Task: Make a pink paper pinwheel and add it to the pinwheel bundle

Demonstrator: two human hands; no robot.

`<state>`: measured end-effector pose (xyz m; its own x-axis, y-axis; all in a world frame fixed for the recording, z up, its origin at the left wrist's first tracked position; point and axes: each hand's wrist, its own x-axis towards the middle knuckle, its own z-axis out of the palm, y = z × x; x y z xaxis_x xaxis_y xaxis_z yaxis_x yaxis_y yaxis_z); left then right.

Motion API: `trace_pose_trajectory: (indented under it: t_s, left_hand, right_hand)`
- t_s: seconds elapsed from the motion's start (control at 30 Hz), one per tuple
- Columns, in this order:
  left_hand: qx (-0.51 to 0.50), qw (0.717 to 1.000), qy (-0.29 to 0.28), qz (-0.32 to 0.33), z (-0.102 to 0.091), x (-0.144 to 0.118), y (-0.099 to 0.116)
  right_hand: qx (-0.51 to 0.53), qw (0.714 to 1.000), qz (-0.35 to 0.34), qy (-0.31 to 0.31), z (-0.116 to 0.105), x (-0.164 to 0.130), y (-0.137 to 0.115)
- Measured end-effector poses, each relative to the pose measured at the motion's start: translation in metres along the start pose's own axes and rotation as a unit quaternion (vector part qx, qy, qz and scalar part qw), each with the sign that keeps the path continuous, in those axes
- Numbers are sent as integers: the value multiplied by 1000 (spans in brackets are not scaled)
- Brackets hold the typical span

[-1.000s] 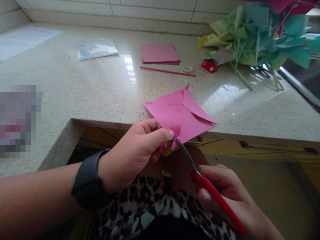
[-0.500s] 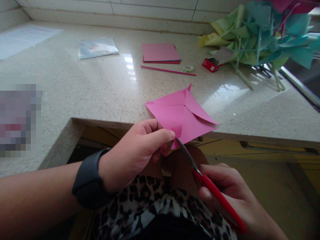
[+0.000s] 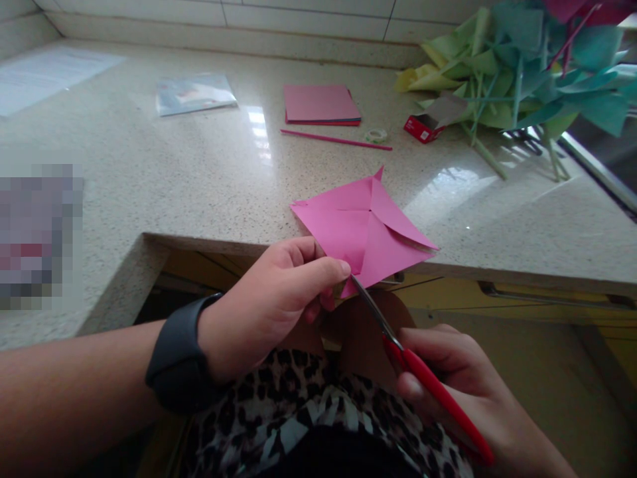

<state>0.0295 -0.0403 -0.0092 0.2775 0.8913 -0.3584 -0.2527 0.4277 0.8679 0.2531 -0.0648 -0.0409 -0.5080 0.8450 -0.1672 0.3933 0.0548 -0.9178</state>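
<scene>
Pink paper (image 3: 365, 229), creased along both diagonals, is held just off the near edge of the counter (image 3: 199, 179), over the person's lap. The left hand (image 3: 269, 305) pinches its lower corner between thumb and fingers. The right hand (image 3: 448, 378) is clenched round the red handles of the scissors (image 3: 398, 348), whose blades touch that same corner beside the left thumb and point up along one crease.

As for progress, I judge the cutting to be well on: slits seem already opened at the top and right corners, where flaps lift apart, and the blades now bite at the bottom corner. The left corner looks uncut, though I cannot be sure. No stick or pin is joined to the sheet yet.

Farther back on the counter lie a stack of pink sheets (image 3: 321, 104), a pink stick (image 3: 336, 140) and a small roll of tape (image 3: 374, 136) just beside its far end. A little red box (image 3: 421, 127) stands open next to them; what is in it cannot be made out. A clear plastic sleeve (image 3: 194, 93) lies to the left with something printed inside. At the right, a heap of green and teal pinwheels (image 3: 517, 66) rests on the counter.
</scene>
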Motion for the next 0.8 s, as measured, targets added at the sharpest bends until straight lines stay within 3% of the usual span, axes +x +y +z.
trace_pose_trajectory:
  t_s: [0.13, 0.8]
  left_hand:
    - [16, 1000, -4, 5, -1, 1, 0]
    - [10, 1000, -17, -18, -1, 1, 1]
  right_hand:
    - [50, 995, 43, -70, -3, -2, 3]
    - [41, 997, 30, -60, -9, -7, 7]
